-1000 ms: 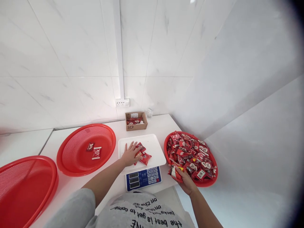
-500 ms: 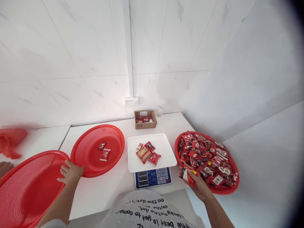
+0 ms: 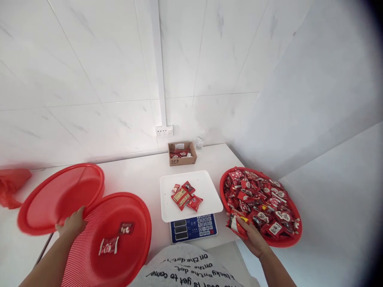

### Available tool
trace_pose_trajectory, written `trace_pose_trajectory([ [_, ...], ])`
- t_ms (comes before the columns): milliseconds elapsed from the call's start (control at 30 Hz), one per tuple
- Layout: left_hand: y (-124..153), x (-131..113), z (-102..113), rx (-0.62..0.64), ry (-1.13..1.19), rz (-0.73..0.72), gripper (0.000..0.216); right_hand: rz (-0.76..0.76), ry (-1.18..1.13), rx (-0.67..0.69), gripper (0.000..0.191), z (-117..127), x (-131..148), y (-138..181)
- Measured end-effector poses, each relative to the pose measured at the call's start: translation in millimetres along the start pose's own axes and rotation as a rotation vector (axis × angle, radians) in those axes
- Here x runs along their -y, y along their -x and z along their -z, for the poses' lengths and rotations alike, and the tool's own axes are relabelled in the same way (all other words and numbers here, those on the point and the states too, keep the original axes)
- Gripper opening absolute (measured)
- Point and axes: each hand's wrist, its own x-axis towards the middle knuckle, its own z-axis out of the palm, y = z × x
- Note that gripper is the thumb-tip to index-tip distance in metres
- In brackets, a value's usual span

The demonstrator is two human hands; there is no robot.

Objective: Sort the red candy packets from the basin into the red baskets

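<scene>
Nearest, a red basket [image 3: 136, 255] holds two small packets [image 3: 108, 246]. The left hand [image 3: 72, 224] is at the rim where it meets a second basket [image 3: 38, 199]; whether the fingers are closed on either rim cannot be told. The right hand [image 3: 249, 235] is closed around red wrappers [image 3: 235, 225], not yet put down, beside the heaped basket [image 3: 223, 193]. On the desk [image 3: 131, 171] between, the scale [image 3: 194, 230] carries four packets [image 3: 195, 202] on its white tray [image 3: 209, 207]. The heaped basket holds far more, so most seems left and only a small share set apart. Farthest back, a cardboard box [image 3: 182, 161] holds similar packets.
</scene>
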Motion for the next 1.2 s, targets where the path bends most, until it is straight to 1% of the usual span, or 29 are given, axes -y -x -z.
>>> trace_pose_trajectory([
  [67,1,-5,0,-0.047,-0.084,-0.119,0.053,-0.005,0.007,0.007,0.038,0,1,0],
  [133,3,-11,1,-0.084,-0.141,-0.227,0.057,-0.002,0.016,0.014,0.039,-1,1,1],
  [200,3,-16,1,-0.118,-0.175,-0.278,0.06,0.004,0.016,0.011,0.042,-1,1,1],
  [233,3,-17,2,-0.142,-0.179,-0.275,0.06,0.006,0.013,0.006,0.043,-1,1,1],
  [300,1,-19,4,-0.197,-0.155,-0.214,0.059,0.001,0.006,-0.005,0.044,-2,0,1],
  [400,-4,-22,9,-0.284,-0.053,-0.048,0.054,-0.007,-0.007,-0.013,0.042,-2,0,1],
  [433,-4,-26,11,-0.309,-0.008,-0.027,0.051,-0.009,-0.011,-0.012,0.042,-1,0,0],
  [467,-4,-32,12,-0.318,0.04,-0.05,0.049,-0.008,-0.013,-0.012,0.042,-1,-1,0],
  [500,-1,-39,12,-0.306,0.085,-0.12,0.049,-0.005,-0.013,-0.012,0.043,-1,-1,0],
  [533,3,-49,11,-0.27,0.117,-0.221,0.049,-0.001,-0.01,-0.013,0.044,-1,-1,0],
  [600,14,-71,4,-0.136,0.128,-0.457,0.05,0.011,-0.001,-0.011,0.047,0,-1,0],
  [667,24,-93,-6,-0.045,0.082,-0.592,0.046,0.007,0.007,-0.007,0.048,-1,0,0],
  [767,32,-118,-17,0.028,0.089,-0.624,0.044,-0.008,0.002,-0.008,0.048,-1,0,0],
  [833,31,-129,-18,0.051,0.111,-0.618,0.046,-0.015,-0.007,-0.02,0.048,-2,1,0],
  [867,31,-135,-15,0.058,0.117,-0.62,0.046,-0.018,-0.012,-0.027,0.047,-2,1,0],
  [933,38,-150,0,0.064,0.131,-0.633,0.044,-0.024,-0.02,-0.031,0.046,-3,1,1],
  [967,47,-159,13,0.056,0.152,-0.649,0.043,-0.024,-0.024,-0.029,0.046,-4,2,1],
  [1033,77,-179,50,0.007,0.258,-0.73,0.04,-0.018,-0.026,-0.024,0.045,-5,2,2],
  [1067,98,-187,72,-0.011,0.34,-0.827,0.04,-0.014,-0.022,-0.021,0.044,-5,2,3],
  [1100,122,-192,95,-0.001,0.423,-0.927,0.039,-0.009,-0.017,-0.02,0.043,-6,2,3],
  [1133,149,-194,116,0.005,0.496,-1.058,0.039,-0.004,-0.01,-0.02,0.043,-5,2,3],
  [1167,175,-192,133,0.013,0.545,-1.234,0.038,0.003,-0.004,-0.019,0.043,-5,2,2],
  [1200,201,-186,146,-0.003,0.577,-1.416,0.035,0.01,0.003,-0.016,0.044,-5,1,2],
])
